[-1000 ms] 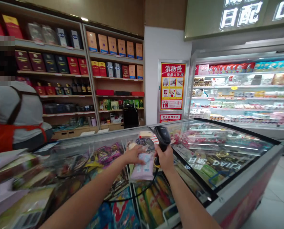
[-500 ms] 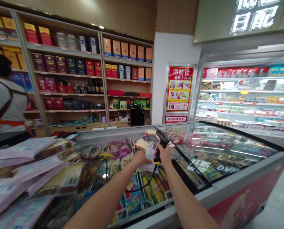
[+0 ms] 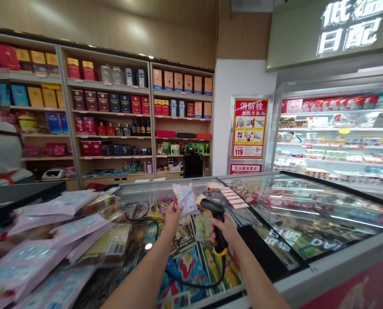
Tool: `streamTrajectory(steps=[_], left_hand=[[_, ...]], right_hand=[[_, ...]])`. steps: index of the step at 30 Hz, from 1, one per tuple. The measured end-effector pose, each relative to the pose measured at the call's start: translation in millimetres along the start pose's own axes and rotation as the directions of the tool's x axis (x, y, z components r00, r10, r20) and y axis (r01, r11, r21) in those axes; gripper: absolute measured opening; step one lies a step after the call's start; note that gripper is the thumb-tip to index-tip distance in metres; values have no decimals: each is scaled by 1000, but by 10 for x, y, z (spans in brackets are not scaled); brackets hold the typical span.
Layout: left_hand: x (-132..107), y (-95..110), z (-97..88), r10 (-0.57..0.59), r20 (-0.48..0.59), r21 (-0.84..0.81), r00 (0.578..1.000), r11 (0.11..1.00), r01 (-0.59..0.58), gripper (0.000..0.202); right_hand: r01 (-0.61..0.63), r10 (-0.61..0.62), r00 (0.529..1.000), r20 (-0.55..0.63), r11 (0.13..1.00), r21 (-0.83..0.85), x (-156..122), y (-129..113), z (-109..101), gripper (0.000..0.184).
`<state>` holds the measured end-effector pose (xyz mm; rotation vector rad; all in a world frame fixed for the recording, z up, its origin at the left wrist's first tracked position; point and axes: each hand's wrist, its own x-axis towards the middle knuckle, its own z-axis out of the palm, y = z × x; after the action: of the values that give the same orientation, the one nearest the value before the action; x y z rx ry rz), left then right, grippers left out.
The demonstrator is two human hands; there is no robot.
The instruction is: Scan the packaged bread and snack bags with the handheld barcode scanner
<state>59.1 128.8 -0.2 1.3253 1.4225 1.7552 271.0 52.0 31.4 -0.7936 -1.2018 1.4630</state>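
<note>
My left hand is raised over the glass freezer lid and pinches a pink-and-white wrapped packet by its lower edge. In my right hand is a black-and-yellow handheld barcode scanner, its head tilted toward the packet and a short gap between them. A black cable loops down from the scanner's handle across the lid. A small pale-yellow item lies further along the freezer, beyond both hands.
Under my hands is a glass-topped chest freezer. A heap of pink-wrapped packets lies to the left. A co-worker in a red apron stands at far left. Wooden shelves of boxes and bottles line the back; a lit refrigerated case stands right.
The pink packet has risen and moved away from the scanner, now held up in my left hand. The view has swung left and up, bringing more of the packet heap into sight.
</note>
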Motion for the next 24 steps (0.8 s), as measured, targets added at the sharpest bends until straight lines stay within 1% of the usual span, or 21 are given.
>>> streamTrajectory(steps=[1, 3, 7, 12, 14, 17, 22, 24], left_hand=[[16, -35, -10, 5, -4, -36, 1000, 999, -6, 35], [28, -66, -8, 17, 1, -79, 1000, 997, -16, 29], [16, -38, 37, 17, 18, -48, 1000, 999, -16, 25], [14, -12, 93, 24, -10, -99, 1000, 995, -25, 21], [7, -1, 104, 26, -23, -96, 999, 995, -28, 19], [-12, 33, 109, 17, -10, -100, 1000, 995, -18, 19], [-26, 72, 122, -14, 32, -169, 999, 985, 19, 19], [-39, 73, 128, -24, 27, -186, 999, 982, 29, 17]], right_hand=[[-16, 17, 999, 30, 999, -33, -16, 3, -5, 48], [-29, 33, 998, 48, 996, -81, -45, -5, -15, 47], [-68, 73, 997, 35, 989, -135, -78, -31, -20, 42], [-106, 119, 992, 52, 973, -207, -83, -6, -17, 38], [-111, 127, 990, 57, 968, -224, -80, 7, -23, 36], [-105, 127, 989, 76, 964, -244, -81, 6, -27, 33], [-108, 122, 992, 44, 965, -240, -104, -20, -13, 37], [-122, 134, 990, 38, 966, -229, -121, -16, -15, 38]])
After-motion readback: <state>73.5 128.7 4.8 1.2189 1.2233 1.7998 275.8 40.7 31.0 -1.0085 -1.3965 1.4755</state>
